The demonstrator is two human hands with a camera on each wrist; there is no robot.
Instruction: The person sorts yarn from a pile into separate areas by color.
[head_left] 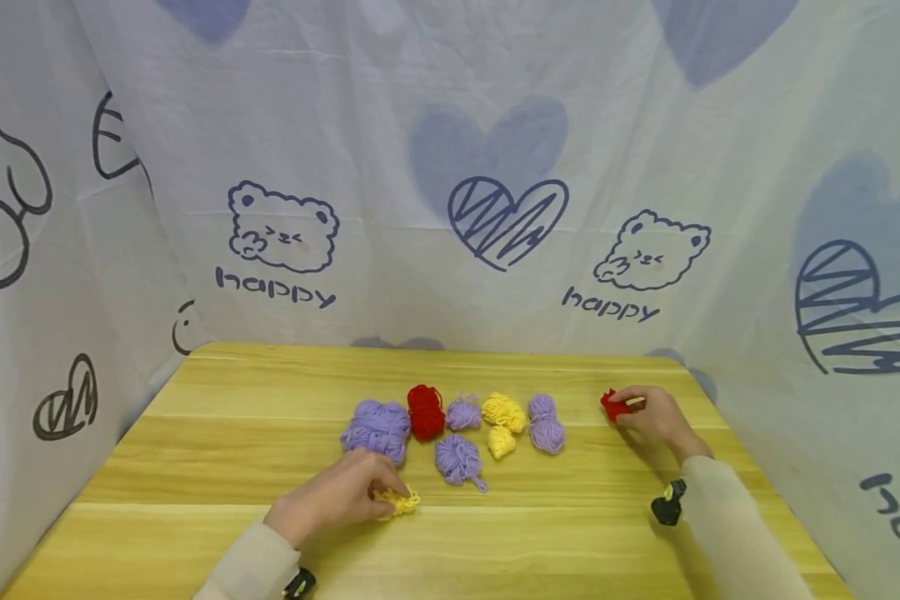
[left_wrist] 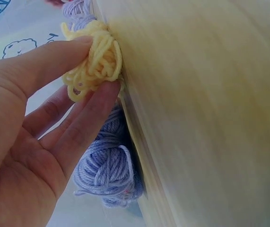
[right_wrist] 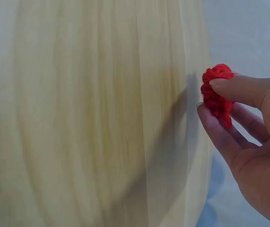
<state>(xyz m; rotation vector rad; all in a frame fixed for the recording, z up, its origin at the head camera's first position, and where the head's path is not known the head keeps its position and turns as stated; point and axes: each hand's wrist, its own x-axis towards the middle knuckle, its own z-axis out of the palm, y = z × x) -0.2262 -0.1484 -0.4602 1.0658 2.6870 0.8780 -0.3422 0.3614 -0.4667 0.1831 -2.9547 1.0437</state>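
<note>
My left hand pinches a small bundle of yellow yarn between thumb and fingers, low over the front of the table. Just beyond that hand lies a large purple ball of yarn, also in the left wrist view below the fingers. On the right side of the table, my right hand holds a small red bundle of yarn between thumb and fingertips. Part of the red yarn is hidden by the fingers in the head view.
Mid-table lie a red skein, a small purple ball, a purple ball with a loose end, yellow skeins and a purple twisted skein. A printed white cloth hangs behind the wooden table.
</note>
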